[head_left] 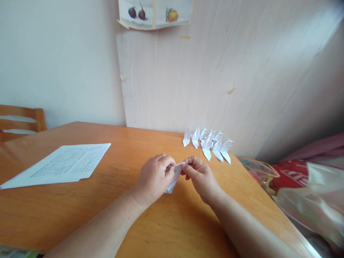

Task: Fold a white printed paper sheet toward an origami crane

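Between my two hands, over the middle of the wooden table, is a small piece of folded white paper [174, 179] with printed marks on it. My left hand [157, 175] grips its left side, thumb and fingers closed on it. At the paper's upper right tip, my right hand [200, 175] pinches the point between thumb and forefinger. Part of the paper is hidden behind the left fingers. Beyond my hands, near the wall, several folded paper cranes [208, 143] of white printed paper stand grouped together.
A stack of printed paper sheets [70, 165] lies on the left of the wooden table [118, 211]. The wall [161, 82] borders the table's far edge. A wooden chair [21, 118] stands at far left. Right of the table are bags, one red and white [292, 179].
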